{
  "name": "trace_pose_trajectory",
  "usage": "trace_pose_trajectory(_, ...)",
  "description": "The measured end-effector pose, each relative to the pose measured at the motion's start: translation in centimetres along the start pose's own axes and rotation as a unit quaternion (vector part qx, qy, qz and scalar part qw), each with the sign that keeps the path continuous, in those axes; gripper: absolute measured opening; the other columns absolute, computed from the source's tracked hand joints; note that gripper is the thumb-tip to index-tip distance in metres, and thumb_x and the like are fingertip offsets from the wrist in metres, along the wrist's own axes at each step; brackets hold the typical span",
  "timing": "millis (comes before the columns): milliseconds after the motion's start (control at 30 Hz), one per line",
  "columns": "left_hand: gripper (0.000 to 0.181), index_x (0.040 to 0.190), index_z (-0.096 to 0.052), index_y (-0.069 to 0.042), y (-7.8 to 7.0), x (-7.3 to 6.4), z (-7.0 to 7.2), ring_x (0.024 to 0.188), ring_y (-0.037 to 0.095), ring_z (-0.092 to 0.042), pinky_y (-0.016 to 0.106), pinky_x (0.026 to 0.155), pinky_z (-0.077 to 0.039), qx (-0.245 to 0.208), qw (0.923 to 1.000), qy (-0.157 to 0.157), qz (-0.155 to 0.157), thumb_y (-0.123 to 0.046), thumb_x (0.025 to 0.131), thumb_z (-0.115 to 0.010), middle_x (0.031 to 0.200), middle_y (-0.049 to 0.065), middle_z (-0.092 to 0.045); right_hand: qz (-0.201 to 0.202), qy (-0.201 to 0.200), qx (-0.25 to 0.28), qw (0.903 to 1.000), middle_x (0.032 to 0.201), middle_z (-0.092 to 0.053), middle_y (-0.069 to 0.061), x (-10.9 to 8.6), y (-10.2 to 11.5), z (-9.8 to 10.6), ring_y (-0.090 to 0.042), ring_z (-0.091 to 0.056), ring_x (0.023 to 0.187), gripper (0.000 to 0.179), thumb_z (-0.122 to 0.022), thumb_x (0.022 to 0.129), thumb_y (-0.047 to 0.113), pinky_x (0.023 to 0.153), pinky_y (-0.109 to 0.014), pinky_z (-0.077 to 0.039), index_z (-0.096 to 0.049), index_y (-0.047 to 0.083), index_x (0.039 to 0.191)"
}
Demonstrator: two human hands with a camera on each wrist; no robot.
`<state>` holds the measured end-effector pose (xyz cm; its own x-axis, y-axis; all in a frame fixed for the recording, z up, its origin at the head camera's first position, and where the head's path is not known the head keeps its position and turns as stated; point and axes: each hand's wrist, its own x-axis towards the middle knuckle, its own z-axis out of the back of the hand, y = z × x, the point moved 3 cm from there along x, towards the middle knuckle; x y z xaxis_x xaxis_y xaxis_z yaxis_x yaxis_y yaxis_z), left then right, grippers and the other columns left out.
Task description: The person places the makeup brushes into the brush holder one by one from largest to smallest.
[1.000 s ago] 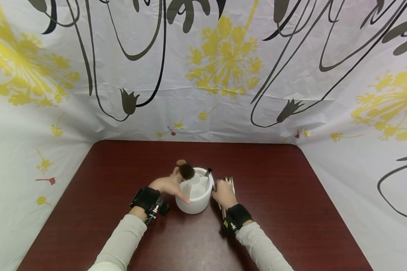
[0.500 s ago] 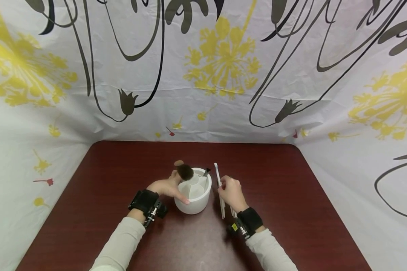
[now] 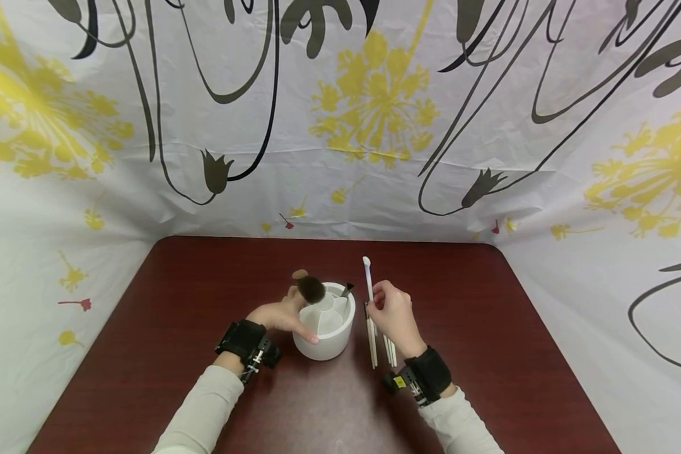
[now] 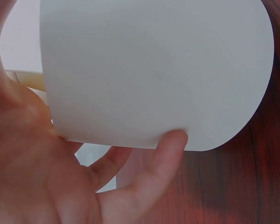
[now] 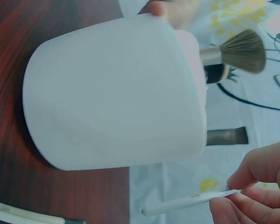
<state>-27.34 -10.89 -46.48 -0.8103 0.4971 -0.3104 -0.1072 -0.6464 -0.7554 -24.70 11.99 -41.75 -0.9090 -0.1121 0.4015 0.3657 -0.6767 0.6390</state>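
Pinches a slim, smooth white stick [image 5: 177, 204] in the fingers of the right hand [image 3: 396, 312], just beside a matte, rounded white holder [image 3: 322, 348]. Points its blunt end toward the patterned cloth [image 3: 340, 211], along a long axis running roughly front to back. Curls the left hand [image 3: 279, 315] round the holder on the wood-grained counter [image 3: 232, 277], with thumb and fingers spread apart.

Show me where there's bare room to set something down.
Bare table lies left of the left hand, right of the right hand, and between the sleeves, in front of the white holder. Crowded: just right of the holder, where thin sticks lie near the right hand.
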Motion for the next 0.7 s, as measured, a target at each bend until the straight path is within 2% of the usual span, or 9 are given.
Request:
trace_pose_trajectory(233, 0.105, 0.141, -0.024, -0.015, 0.1, 0.0, 0.0, 0.129, 0.041, -0.014, 0.056, 0.101, -0.021, 0.001, 1.0000, -0.006, -0.003, -0.035, 0.057, -0.083, 0.141, 0.023, -0.007, 0.022, -0.016, 0.019, 0.9995, 0.070, -0.058, -0.004, 0.1, 1.1, 0.5, -0.010, -0.053, 0.059, 0.019, -0.065, 0.073, -0.003, 0.052, -0.023, -0.044, -0.057, 0.002, 0.089)
trace_pose_trajectory(700, 0.106, 0.140, -0.022, -0.021, 0.2, -0.1, -0.2, 0.129, 0.038, -0.014, 0.054, 0.100, -0.022, -0.013, 0.9997, -0.018, -0.004, -0.033, 0.055, -0.085, 0.139, 0.020, -0.010, 0.066, -0.038, 0.045, 0.9961, 0.070, -0.060, -0.007, 0.5, 2.7, 0.8, -0.011, -0.055, 0.060, 0.018, -0.063, 0.072, -0.006, 0.054, -0.023, -0.047, -0.056, 0.000, 0.087)
